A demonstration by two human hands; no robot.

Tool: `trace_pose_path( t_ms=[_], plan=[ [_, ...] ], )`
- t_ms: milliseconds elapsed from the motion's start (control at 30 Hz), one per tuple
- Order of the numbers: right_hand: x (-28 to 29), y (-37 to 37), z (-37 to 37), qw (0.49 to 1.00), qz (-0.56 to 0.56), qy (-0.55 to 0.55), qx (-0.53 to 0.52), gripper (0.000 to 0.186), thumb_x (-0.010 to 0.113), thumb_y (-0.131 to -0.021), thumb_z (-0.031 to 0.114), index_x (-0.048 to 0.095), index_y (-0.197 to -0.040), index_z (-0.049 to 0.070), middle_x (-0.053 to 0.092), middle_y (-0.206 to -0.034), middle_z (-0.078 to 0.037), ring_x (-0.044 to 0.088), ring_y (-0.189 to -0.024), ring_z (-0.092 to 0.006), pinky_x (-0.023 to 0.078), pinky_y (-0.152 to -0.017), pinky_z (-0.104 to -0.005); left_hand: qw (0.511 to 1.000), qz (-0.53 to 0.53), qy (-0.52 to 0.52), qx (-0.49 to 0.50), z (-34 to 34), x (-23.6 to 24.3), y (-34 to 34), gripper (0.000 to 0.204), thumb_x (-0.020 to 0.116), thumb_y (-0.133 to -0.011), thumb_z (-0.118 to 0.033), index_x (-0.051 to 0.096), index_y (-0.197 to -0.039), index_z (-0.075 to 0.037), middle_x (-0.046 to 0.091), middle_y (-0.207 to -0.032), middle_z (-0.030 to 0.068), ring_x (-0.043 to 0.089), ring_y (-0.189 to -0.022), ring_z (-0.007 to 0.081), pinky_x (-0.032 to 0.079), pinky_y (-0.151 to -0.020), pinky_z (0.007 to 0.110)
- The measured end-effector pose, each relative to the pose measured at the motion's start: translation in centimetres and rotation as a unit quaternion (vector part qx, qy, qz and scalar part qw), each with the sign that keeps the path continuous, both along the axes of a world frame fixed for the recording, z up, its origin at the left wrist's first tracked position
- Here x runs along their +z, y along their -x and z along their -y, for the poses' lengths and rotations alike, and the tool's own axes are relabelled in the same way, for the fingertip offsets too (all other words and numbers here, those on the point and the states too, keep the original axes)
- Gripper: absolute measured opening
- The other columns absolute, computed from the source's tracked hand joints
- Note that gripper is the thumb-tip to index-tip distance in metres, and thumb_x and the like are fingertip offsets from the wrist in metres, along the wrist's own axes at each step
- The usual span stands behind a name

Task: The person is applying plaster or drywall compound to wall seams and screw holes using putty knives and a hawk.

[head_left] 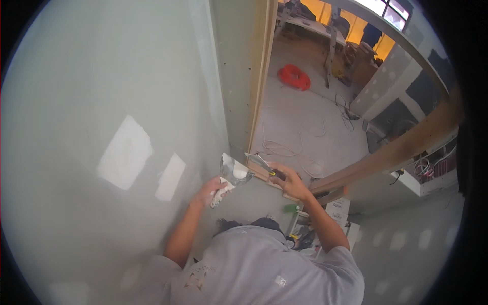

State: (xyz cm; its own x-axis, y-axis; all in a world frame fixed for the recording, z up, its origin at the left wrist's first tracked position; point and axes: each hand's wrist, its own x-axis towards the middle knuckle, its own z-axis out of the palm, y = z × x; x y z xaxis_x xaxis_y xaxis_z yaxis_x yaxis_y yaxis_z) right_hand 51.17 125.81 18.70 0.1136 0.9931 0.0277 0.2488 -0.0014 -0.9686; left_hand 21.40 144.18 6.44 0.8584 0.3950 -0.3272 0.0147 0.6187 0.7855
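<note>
My left hand point(208, 193) is closed around the handle of a wide putty knife smeared with white filler. Its blade point(228, 163) points up and carries a lump of filler. Just to the right, my right hand point(288, 182) grips a second putty knife point(260, 161) with a dark handle and a yellow band. That blade slants up and left toward the first one; a small gap seems to separate them. On the pale green wall at left, two white filler patches, a large one point(125, 153) and a smaller one point(170, 176), lie beyond my left hand.
A bare wooden frame point(260, 66) borders the opening ahead. Through it lie an orange coil point(294, 77), loose white cable point(278, 147) and a trestle point(333, 48). Near my right elbow are a green bottle point(291, 208) and a white box point(337, 207).
</note>
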Motion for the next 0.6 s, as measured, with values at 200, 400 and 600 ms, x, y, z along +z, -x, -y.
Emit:
trace_pose_path(
  t_ms=[200,400,600],
  plan=[
    [-1.7,1.3,1.4,0.990,0.113,-0.061,0.052,0.046,0.064,-0.089,-0.006,0.060,-0.134,0.004,0.061,-0.137,-0.017,0.054,-0.132,-0.0341,0.036,-0.117,-0.0437,0.999,0.035,-0.025,-0.034,0.7,2.7,-0.9,0.032,0.063,-0.099,-0.020,0.055,-0.125,-0.003,0.068,-0.102,0.0070,0.062,-0.077,0.0099,0.050,-0.064,0.026],
    [-2.4,0.5,1.2,0.982,0.165,-0.060,0.073,0.053,0.058,-0.087,-0.012,0.058,-0.136,0.006,0.058,-0.141,-0.015,0.054,-0.131,-0.0369,0.038,-0.116,-0.0437,0.999,0.024,-0.032,-0.030,1.4,4.0,-0.7,0.036,0.064,-0.098,-0.016,0.052,-0.129,-0.003,0.066,-0.103,0.0084,0.062,-0.081,0.0128,0.047,-0.061,0.027],
    [-9.1,-4.1,0.8,0.974,0.217,-0.056,0.030,0.051,0.058,-0.089,-0.010,0.055,-0.138,0.004,0.063,-0.128,-0.017,0.063,-0.114,-0.0338,0.051,-0.097,-0.0402,0.998,0.029,-0.023,0.048,2.6,7.3,-0.7,0.035,0.064,-0.097,-0.014,0.050,-0.126,-0.001,0.067,-0.101,0.0110,0.062,-0.082,0.0134,0.048,-0.063,0.027]
  ],
)
